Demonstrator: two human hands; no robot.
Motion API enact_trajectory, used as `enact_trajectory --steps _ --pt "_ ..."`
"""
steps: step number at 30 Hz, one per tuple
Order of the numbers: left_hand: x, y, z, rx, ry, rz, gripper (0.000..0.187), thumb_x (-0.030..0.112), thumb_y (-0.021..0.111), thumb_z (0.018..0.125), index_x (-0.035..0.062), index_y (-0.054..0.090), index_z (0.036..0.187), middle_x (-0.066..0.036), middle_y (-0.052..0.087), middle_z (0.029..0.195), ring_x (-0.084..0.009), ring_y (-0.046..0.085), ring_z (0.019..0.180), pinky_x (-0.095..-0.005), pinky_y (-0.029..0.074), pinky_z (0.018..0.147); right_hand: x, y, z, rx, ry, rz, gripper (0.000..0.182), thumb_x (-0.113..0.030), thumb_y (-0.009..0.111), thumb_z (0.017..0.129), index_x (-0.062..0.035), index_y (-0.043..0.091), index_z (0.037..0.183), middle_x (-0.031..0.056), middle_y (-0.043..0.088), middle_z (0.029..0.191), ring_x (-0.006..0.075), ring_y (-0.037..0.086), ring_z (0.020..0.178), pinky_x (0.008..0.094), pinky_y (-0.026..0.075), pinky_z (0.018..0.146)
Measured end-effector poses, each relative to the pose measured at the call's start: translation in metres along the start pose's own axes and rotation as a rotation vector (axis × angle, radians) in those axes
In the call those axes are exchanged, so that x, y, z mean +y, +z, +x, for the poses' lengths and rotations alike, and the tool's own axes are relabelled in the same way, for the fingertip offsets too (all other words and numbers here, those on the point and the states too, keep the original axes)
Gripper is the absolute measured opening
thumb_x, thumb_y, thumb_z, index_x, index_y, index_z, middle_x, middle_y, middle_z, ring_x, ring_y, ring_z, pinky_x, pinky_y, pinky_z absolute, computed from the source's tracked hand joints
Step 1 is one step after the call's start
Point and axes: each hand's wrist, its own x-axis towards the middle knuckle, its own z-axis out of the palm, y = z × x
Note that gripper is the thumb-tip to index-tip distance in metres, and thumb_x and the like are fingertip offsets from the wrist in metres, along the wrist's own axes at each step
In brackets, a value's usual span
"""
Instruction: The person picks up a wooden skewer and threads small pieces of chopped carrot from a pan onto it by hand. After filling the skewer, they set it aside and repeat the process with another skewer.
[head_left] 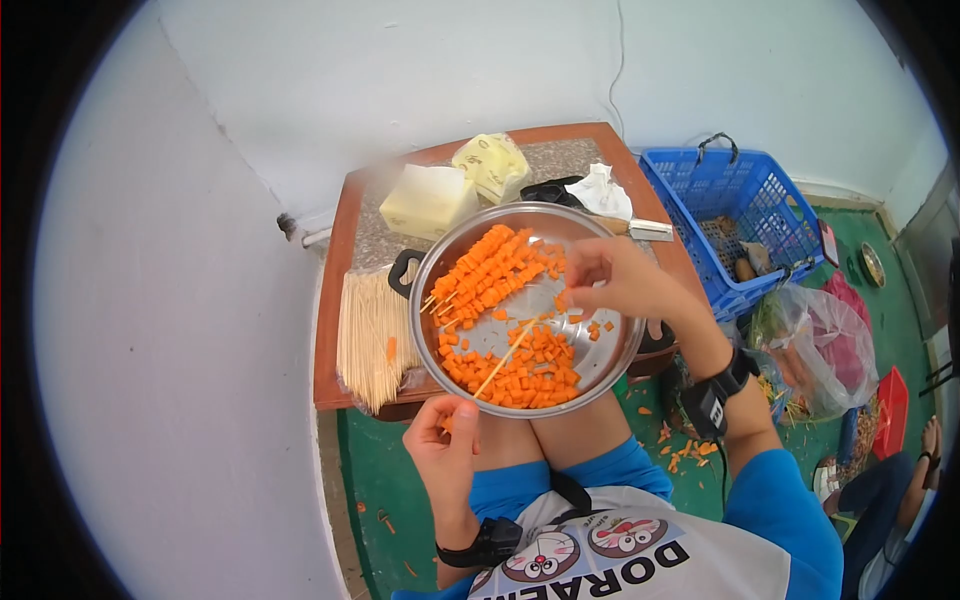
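Observation:
My left hand (445, 440) is closed around the near end of a bamboo skewer (507, 357), which slants up over a wide steel pan (428, 345). The skewer's far tip points toward my right hand (612, 278), whose thumb and fingers pinch a carrot cube (562, 301) above the pan. Loose carrot cubes (525, 372) cover the near part of the pan's floor. Finished carrot skewers (487, 268) lie stacked at its far left side, their bare stick ends pointing toward the left rim.
Left of the pan lies a bundle of bamboo skewers (365, 340). Tissue packs (430, 200) and a knife (650, 231) sit on the wooden table (335, 300). A blue crate (745, 180) and plastic bags (815, 345) are on the floor at right, near another person's leg (880, 500).

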Motion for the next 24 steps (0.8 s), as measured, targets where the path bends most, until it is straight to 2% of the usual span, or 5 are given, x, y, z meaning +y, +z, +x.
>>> enact_trajectory --steps 3,5,9,16,24 --pt "0.000 0.002 -0.001 -0.004 -0.001 0.059 0.015 0.014 0.059 0.076 -0.0010 0.055 0.075 0.000 0.047 0.053 -0.0038 0.042 0.043 -0.0153 0.030 0.039 -0.006 0.016 -0.021 -0.029 -0.038 0.433 0.009 -0.005 0.060 0.072 -0.0022 0.051 0.074 0.0035 0.053 0.068 0.0083 0.054 0.064 0.0207 0.047 0.049" --pt "-0.001 0.003 -0.001 0.002 -0.009 0.070 0.016 0.014 0.060 0.075 -0.0009 0.056 0.074 0.000 0.048 0.053 -0.0038 0.042 0.044 -0.0152 0.031 0.039 -0.002 0.027 -0.032 0.011 -0.009 0.870 0.011 -0.008 0.059 0.073 -0.0015 0.052 0.078 0.0021 0.051 0.067 0.0087 0.051 0.058 0.0213 0.047 0.049" --pt "-0.001 0.006 -0.002 -0.010 -0.035 0.085 0.016 0.014 0.060 0.075 -0.0013 0.056 0.074 0.000 0.048 0.053 -0.0036 0.042 0.044 -0.0150 0.031 0.039 0.021 0.047 -0.043 -0.019 0.056 1.293 0.017 -0.013 0.055 0.078 -0.0016 0.051 0.089 0.0002 0.045 0.063 0.0074 0.046 0.054 0.0207 0.046 0.045" --pt "-0.005 0.008 -0.003 -0.036 -0.057 0.108 0.015 0.013 0.061 0.074 -0.0017 0.057 0.075 0.000 0.049 0.054 -0.0033 0.042 0.043 -0.0148 0.031 0.039 0.022 0.053 -0.049 0.030 0.078 1.353 0.019 -0.013 0.053 0.079 -0.0002 0.052 0.094 0.0011 0.047 0.066 0.0075 0.047 0.056 0.0189 0.046 0.045" --pt "-0.007 0.007 -0.002 -0.035 -0.065 0.123 0.015 0.013 0.061 0.074 -0.0017 0.058 0.076 0.000 0.049 0.053 -0.0032 0.043 0.043 -0.0148 0.030 0.038 0.019 0.049 -0.052 0.034 0.131 1.408 0.028 -0.010 0.049 0.081 0.0051 0.047 0.104 0.0085 0.056 0.086 0.0133 0.057 0.077 0.0225 0.052 0.063"
